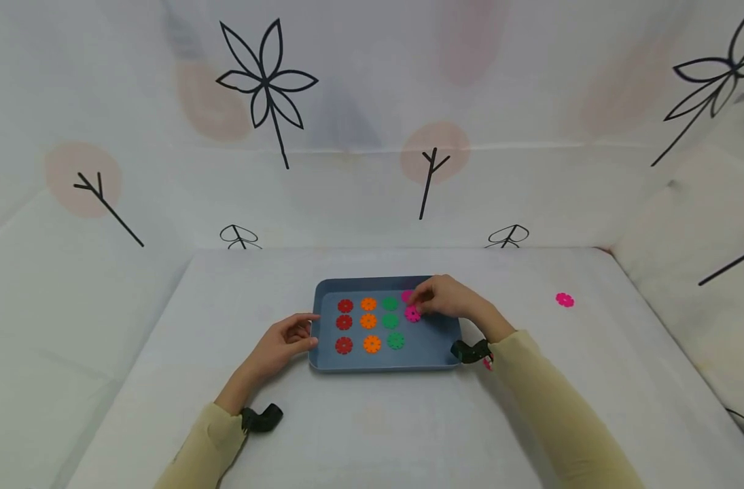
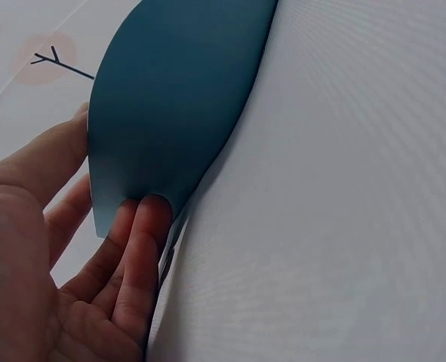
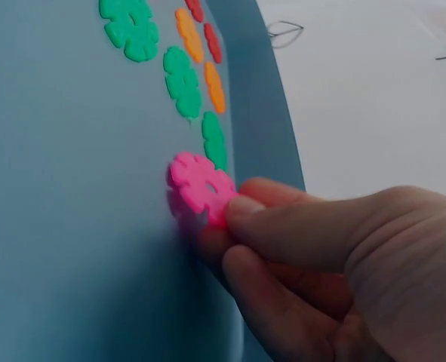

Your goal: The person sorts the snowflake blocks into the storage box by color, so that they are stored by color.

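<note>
A blue-grey tray [image 1: 372,363] holds flower-shaped plastic discs in columns: red [image 1: 344,322], orange [image 1: 368,321] and green [image 1: 390,320], three of each. My left hand [image 1: 284,343] grips the tray's left edge; in the left wrist view its fingertips [image 2: 155,207] press the outer wall while another digit reaches the rim. Over the tray's far right part, my right hand [image 1: 445,297] pinches a pink disc [image 3: 200,185] between thumb and fingertips, the disc tilted close over the tray floor. Another pink disc [image 1: 407,296], partly hidden by the fingers, lies beside the top green one.
One pink disc [image 1: 564,299] lies on the white tablecloth [image 1: 372,435] right of the tray. A further pink piece [image 1: 488,364] peeks out beside the right wrist, mostly covered. Dark camera mounts sit on both wrists. A patterned white cloth wall [image 1: 359,197] stands behind the table.
</note>
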Motion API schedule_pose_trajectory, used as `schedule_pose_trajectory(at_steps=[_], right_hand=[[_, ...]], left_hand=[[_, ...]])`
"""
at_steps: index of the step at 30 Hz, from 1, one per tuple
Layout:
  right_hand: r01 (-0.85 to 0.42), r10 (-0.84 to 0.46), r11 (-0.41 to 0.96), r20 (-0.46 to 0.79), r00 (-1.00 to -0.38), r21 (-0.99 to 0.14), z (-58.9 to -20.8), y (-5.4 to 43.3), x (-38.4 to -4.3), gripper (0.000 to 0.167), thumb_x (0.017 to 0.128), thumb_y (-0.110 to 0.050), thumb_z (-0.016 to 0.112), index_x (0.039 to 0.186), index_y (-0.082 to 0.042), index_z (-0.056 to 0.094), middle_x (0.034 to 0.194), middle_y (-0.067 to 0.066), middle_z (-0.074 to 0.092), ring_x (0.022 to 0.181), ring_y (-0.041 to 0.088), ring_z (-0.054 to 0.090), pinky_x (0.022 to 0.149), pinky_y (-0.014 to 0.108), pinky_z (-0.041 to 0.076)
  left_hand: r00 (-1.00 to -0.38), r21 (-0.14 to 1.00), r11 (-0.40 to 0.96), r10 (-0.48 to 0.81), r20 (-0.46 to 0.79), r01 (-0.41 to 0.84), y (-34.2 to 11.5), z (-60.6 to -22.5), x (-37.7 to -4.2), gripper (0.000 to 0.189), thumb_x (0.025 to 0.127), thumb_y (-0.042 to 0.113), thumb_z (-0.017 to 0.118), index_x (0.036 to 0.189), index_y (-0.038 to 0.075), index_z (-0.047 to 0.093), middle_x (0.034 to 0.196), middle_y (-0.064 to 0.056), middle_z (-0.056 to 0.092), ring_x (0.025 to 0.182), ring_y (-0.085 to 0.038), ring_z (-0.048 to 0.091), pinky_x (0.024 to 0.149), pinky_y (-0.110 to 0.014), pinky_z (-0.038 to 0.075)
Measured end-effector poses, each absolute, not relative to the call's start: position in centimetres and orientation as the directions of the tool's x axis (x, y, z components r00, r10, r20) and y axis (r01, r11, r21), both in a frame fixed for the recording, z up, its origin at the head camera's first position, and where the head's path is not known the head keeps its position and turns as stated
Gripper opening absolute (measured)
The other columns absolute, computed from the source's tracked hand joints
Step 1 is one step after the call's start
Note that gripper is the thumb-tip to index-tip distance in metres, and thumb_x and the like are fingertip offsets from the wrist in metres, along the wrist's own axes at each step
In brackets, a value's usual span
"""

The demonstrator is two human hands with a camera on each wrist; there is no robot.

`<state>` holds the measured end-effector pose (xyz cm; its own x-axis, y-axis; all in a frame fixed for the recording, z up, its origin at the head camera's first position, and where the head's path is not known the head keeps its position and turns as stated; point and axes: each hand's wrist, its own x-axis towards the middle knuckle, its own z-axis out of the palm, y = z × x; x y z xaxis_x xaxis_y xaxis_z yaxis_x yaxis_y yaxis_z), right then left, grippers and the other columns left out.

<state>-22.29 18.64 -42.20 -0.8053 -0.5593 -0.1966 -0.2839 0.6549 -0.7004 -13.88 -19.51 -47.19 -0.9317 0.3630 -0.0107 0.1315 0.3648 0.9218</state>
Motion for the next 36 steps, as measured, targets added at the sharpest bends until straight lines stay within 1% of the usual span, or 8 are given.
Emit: schedule_pose_trajectory(at_steps=[6,11,26,36], right_hand=[[-0.295,-0.531,0.686,-0.18,-0.828,-0.665,-42.78,18.52,-22.35,0.015,0.091,-0.005,0.069,0.104,-0.008,0.075,0.084,-0.001,0.067,0.071,0.015,0.058,0.066,0.03,0.049],[-0.31,-0.524,0.696,-0.164,-0.836,-0.648,-42.98,18.4,-22.27,0.016,0.092,-0.005,0.068,0.107,-0.007,0.074,0.083,-0.002,0.067,0.069,0.014,0.058,0.064,0.031,0.049],[-0.299,-0.516,0.696,-0.165,-0.841,-0.653,-42.98,18.3,-22.11,0.015,0.092,-0.007,0.068,0.106,-0.006,0.075,0.086,-0.001,0.068,0.07,0.014,0.059,0.065,0.031,0.049],[-0.302,-0.508,0.704,-0.158,-0.847,-0.643,-43.1,18.58,-22.3,0.013,0.092,-0.008,0.069,0.104,-0.008,0.076,0.089,-0.001,0.069,0.073,0.015,0.057,0.065,0.031,0.048]], left_hand=[[-0.933,0.92,0.368,0.36,-0.009,0.133,-19.48,-47.16,-13.8,0.049,0.092,0.021,0.074,0.136,0.009,0.058,0.108,-0.011,0.055,0.095,-0.027,0.058,0.083,-0.023,0.05],[-0.933,0.918,0.372,0.36,-0.005,0.139,-19.5,-47.14,-13.79,0.049,0.092,0.022,0.074,0.136,0.009,0.058,0.107,-0.01,0.055,0.095,-0.026,0.058,0.083,-0.023,0.05],[-0.929,0.919,0.364,0.37,0.008,0.153,-19.65,-47.21,-13.87,0.048,0.092,0.022,0.074,0.136,0.01,0.059,0.107,-0.01,0.056,0.095,-0.026,0.059,0.083,-0.023,0.051],[-0.927,0.92,0.358,0.375,0.015,0.16,-19.59,-47.28,-13.89,0.048,0.092,0.021,0.073,0.136,0.008,0.058,0.107,-0.011,0.056,0.094,-0.023,0.059,0.082,-0.022,0.05]])
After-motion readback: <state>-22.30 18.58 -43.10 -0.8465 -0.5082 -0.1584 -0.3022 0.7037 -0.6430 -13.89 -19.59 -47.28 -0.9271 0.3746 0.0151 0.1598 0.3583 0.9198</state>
